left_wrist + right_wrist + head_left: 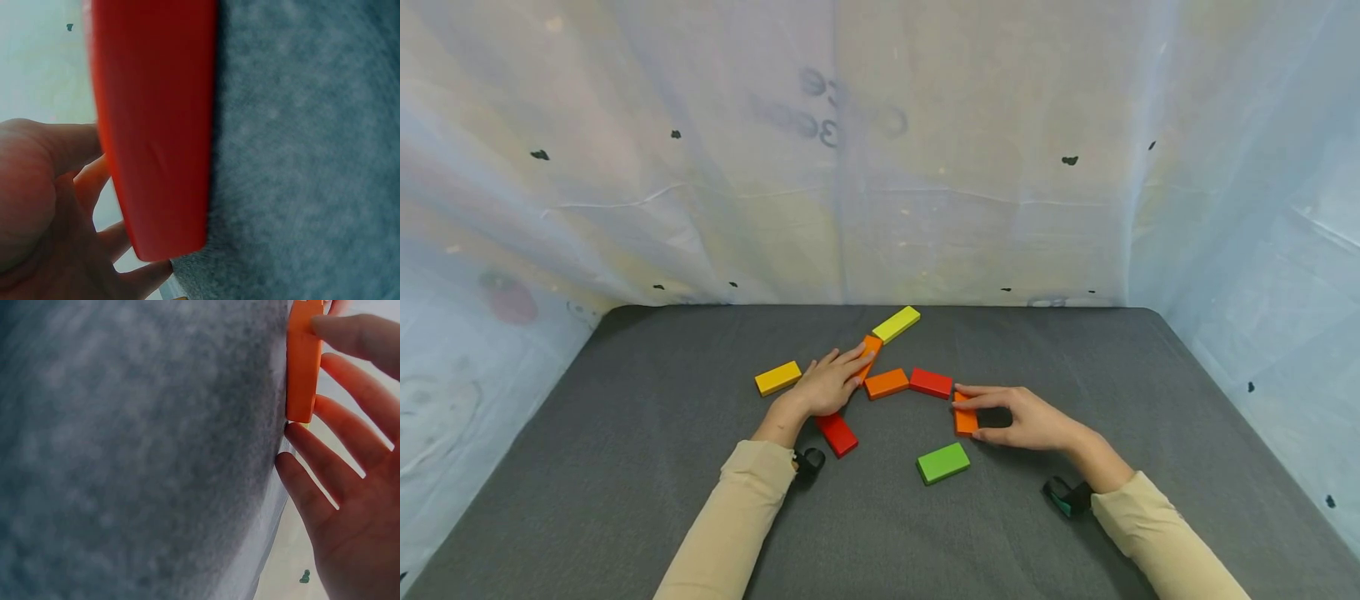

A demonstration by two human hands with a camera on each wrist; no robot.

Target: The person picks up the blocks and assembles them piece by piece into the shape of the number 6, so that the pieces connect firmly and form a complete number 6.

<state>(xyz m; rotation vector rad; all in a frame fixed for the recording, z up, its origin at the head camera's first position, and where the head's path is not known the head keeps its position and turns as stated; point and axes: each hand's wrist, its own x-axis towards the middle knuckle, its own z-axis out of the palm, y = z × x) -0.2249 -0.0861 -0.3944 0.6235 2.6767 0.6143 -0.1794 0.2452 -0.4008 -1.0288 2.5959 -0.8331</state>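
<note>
In the head view my left hand (829, 384) lies with fairly straight fingers over an orange block (870, 343), partly hiding it. A red block (837, 434) sits just below that hand and looms large in the left wrist view. My right hand (1028, 418) pinches another orange block (965, 422) lengthwise, thumb at its near end and fingers at the far end. That block lies flat on the cloth, close to a red block (931, 382). A third orange block (886, 383) adjoins this red one between the hands.
A yellow block (897, 324) touches the far end of the left hand's orange block. Another yellow block (778, 378) lies left of that hand, and a green block (943, 463) nearer the front. Grey cloth (625, 467) covers the table, with pale sheeting (970, 242) behind.
</note>
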